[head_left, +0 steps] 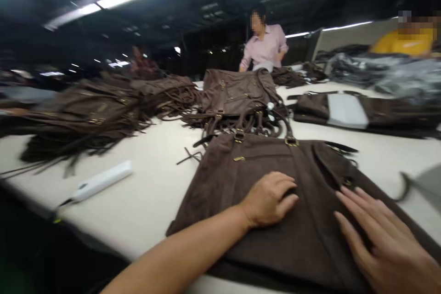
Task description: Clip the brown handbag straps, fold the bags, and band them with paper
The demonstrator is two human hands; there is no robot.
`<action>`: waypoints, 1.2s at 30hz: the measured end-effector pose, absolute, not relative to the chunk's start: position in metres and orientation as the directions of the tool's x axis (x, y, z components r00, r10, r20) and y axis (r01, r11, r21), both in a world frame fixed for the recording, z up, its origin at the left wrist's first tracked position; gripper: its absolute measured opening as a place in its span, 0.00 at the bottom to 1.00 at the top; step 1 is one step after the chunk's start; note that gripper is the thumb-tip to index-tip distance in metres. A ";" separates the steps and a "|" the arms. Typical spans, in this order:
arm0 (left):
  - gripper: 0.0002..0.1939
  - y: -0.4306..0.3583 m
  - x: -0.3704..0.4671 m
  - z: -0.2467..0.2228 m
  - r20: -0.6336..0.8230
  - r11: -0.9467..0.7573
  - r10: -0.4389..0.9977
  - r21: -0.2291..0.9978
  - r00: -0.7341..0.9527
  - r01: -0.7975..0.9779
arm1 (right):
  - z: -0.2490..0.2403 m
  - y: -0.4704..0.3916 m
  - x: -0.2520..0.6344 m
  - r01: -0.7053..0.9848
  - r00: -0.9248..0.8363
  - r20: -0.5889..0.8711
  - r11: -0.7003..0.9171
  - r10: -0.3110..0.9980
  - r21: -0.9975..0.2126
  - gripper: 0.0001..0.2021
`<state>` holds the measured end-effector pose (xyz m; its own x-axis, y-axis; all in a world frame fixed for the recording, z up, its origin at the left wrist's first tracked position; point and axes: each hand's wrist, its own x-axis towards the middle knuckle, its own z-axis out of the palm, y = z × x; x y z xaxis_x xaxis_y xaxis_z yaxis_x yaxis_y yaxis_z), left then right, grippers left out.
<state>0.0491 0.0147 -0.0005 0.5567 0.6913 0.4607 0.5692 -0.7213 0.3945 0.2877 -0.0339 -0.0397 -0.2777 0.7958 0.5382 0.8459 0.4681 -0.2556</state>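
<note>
A dark brown handbag lies flat on the table in front of me, its handles pointing away. Brass-coloured buckles sit at the handle ends, and a brass zipper pull shows on its front pocket. My left hand rests on the middle of the front panel, fingers slightly bent, thumb apart, gripping nothing. Outstretched fingers of my right hand lie on the bag's right side, beside a gap along a side fold. The lower right part of the bag is hidden under that hand.
More brown bags lie beyond this one, with a large pile at left. A white handheld device lies near the table's left edge. At right are a white-banded bag and clear plastic. A person in pink stands across the table.
</note>
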 end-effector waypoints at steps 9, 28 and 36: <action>0.27 0.011 0.048 -0.005 0.333 -0.799 0.598 0.309 0.729 0.515 | -0.017 -0.075 0.300 0.969 0.082 0.271 -0.013 0.959 -0.249 0.30; 0.25 0.015 0.051 -0.011 0.457 -0.833 0.549 0.227 0.700 0.505 | 0.049 -0.010 0.312 0.762 0.276 -0.058 -0.255 0.959 -0.595 0.16; 0.26 0.002 0.055 0.007 0.517 -0.921 0.386 0.177 0.764 0.346 | 0.035 -0.022 0.308 0.336 0.224 -0.175 -0.245 0.959 -0.910 0.09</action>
